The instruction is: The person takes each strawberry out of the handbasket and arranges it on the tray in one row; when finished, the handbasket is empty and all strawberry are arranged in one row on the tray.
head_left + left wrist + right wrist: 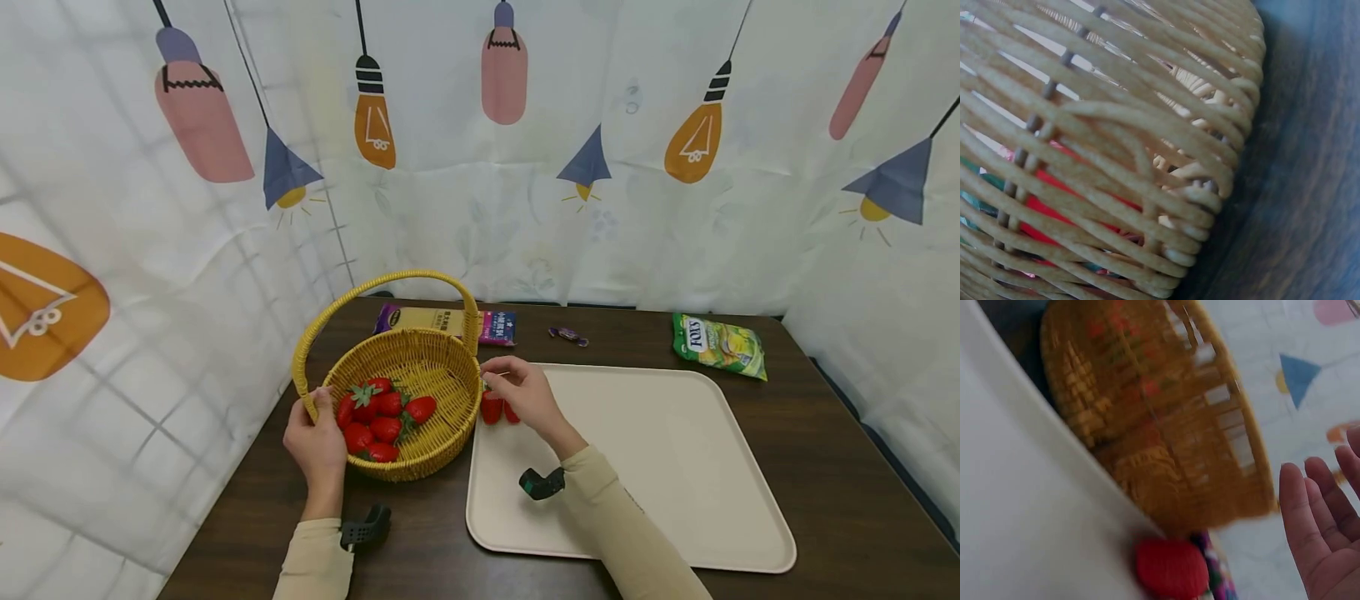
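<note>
A yellow woven basket (442, 450) with a tall arched handle stands on the table, several red strawberries (386, 429) inside it. My left hand (318, 442) grips its left rim by the foot of the handle, thumb at the top. In the left wrist view the basket's weave (1116, 144) fills most of the picture. Close to the right rim, my right hand (525, 396) has its fingers (1300, 512) loosely extended, holding nothing. Beneath it, two strawberries (491, 407) lie at the left edge of the cream tray (637, 467); the hand partly covers them.
Behind the basket lies a purple and yellow snack packet (497, 327), partly hidden. A small purple wrapped candy (567, 336) is right of it. The green snack bag (720, 346) sits beyond the tray's far right corner. A printed curtain (465, 208) encloses the table's back and sides.
</note>
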`<state>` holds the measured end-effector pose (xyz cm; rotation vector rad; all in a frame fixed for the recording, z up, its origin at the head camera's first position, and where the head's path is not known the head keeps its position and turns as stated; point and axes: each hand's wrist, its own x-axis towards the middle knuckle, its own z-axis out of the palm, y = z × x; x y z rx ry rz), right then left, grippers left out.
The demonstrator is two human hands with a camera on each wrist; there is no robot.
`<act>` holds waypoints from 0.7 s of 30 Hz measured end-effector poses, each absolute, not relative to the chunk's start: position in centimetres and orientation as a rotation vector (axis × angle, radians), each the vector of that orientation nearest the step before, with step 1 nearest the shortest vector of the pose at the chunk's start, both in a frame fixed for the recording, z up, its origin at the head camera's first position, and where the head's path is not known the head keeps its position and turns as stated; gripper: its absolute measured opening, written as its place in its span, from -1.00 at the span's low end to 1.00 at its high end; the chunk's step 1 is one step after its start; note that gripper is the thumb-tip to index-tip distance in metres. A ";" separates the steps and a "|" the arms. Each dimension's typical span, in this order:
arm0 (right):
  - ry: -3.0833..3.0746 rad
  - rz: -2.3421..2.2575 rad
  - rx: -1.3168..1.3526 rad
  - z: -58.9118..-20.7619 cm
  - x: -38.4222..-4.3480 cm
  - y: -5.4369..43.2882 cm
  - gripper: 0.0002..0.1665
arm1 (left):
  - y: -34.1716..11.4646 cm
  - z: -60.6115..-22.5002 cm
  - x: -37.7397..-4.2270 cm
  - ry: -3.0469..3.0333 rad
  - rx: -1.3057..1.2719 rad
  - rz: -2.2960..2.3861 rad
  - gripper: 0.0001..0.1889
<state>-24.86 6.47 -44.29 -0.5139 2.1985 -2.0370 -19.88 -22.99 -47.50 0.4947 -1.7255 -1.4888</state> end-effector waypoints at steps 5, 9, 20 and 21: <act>2.241 -1.907 -0.671 -43.7 -24.2 2.8 -0.70 | -23.0 -47.6 -19.9 -1.730 0.516 -1.471 -0.61; 2.288 -1.822 -0.739 -43.7 -24.0 0.3 -0.70 | -23.0 -47.6 -19.9 -1.728 0.501 -1.472 -0.62; 2.109 -1.728 -0.862 -43.9 -24.9 -4.4 -0.69 | -23.0 -47.5 -19.9 -1.728 0.490 -1.468 -0.56; 2.093 -1.705 -0.874 -44.0 -25.0 -4.7 -0.68 | -22.9 -47.5 -19.9 -1.728 0.491 -1.464 -0.55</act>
